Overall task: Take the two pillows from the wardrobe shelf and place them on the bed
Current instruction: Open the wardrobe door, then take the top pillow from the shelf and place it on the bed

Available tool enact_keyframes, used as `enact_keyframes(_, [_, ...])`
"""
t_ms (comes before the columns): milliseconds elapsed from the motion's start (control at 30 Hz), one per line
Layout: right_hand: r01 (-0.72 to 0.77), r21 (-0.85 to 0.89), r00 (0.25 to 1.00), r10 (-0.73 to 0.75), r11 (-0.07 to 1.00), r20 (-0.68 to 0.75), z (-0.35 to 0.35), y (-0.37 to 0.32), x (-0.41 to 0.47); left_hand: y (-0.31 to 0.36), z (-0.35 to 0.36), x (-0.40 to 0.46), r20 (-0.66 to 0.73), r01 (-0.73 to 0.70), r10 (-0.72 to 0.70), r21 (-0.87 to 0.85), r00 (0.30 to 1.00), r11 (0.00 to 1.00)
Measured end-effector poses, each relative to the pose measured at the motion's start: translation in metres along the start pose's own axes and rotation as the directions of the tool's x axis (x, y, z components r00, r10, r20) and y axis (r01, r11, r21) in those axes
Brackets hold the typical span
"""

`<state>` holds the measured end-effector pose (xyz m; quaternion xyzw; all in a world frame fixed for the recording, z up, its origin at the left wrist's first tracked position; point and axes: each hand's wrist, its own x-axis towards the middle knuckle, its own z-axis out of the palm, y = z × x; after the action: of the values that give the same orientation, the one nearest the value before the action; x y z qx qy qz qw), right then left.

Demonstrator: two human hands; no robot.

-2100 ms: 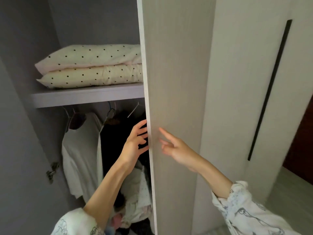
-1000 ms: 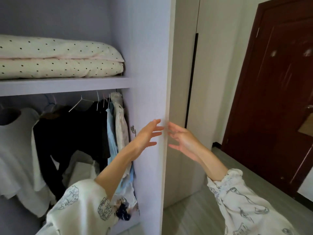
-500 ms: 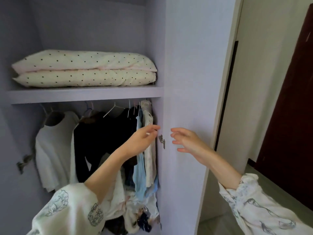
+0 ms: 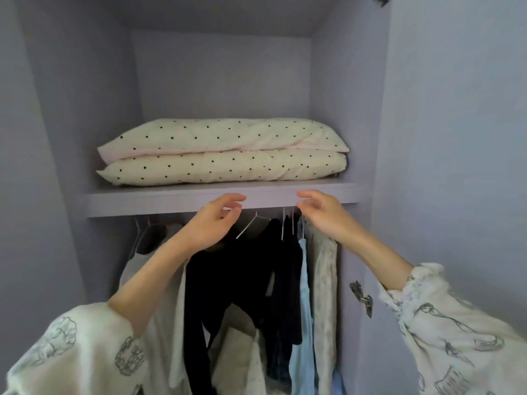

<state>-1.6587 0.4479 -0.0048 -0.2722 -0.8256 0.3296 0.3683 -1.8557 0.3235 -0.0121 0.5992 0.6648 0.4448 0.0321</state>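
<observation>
Both hands (empty) have risen toward pillows [image 4: 222, 151].

No writing, label, brand, number or sign can be read anywhere here; the prints on the fabrics carry no lettering.

cream and lilac, dotted with black

i see the upper pillow [image 4: 225, 135] and lower pillow [image 4: 228, 166] in cream with small black polka dots, the upper one edged pale pink; the shelf [image 4: 171, 199] and wardrobe walls [image 4: 222, 78] are pale lilac-grey. below hang a black garment [image 4: 242, 269], a light blue one [image 4: 303, 303], a white one [image 4: 165, 295]. my sleeves [image 4: 456, 323] are white with grey line drawings.
</observation>
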Motion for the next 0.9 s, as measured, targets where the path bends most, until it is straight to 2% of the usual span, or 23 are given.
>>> enact_keyframes(267, [0.191, -0.108, 0.973, -0.202, 0.976, -0.112, 0.021, -0.006, 0.119, -0.042, -0.045, 0.084, -0.081, -0.131, 0.146, 0.168, 0.986, 0.977])
enact_keyframes(433, [0.301, -0.227, 0.936, -0.332, 0.926, -0.114, 0.029, -0.006, 0.191, -0.053, -0.052, 0.151, -0.113, -0.197, 0.255, 0.373, 0.96, 0.906])
enact_keyframes(500, [0.348, -0.341, 0.916, -0.394, 0.873, -0.072, 0.029, -0.004, 0.22, -0.055, -0.051, 0.178, -0.123, -0.225, 0.317, 0.476, 0.94, 0.85])
enact_keyframes(600, [0.41, -0.536, 0.879, -0.477, 0.738, 0.015, 0.026, -0.001, 0.264, -0.059, -0.049, 0.218, -0.156, -0.207, 0.375, 0.616, 0.914, 0.76])
enact_keyframes(700, [0.431, -0.667, 0.86, -0.501, 0.608, 0.099, 0.02, 0.001, 0.307, -0.07, -0.051, 0.254, -0.147, -0.12, 0.308, 0.703, 0.94, 0.701])
enact_keyframes(767, [0.441, -0.727, 0.856, -0.49, 0.527, 0.165, 0.018, 0.003, 0.331, -0.081, -0.055, 0.274, -0.127, -0.049, 0.269, 0.826, 0.955, 0.561])
enact_keyframes(833, [0.457, -0.761, 0.852, -0.473, 0.461, 0.226, 0.02, 0.007, 0.348, -0.089, -0.059, 0.289, -0.147, 0.021, 0.298, 0.921, 0.943, 0.388])
enact_keyframes(900, [0.478, -0.771, 0.838, -0.483, 0.422, 0.255, 0.021, 0.01, 0.36, -0.09, -0.064, 0.301, -0.188, 0.067, 0.341, 0.939, 0.921, 0.337])
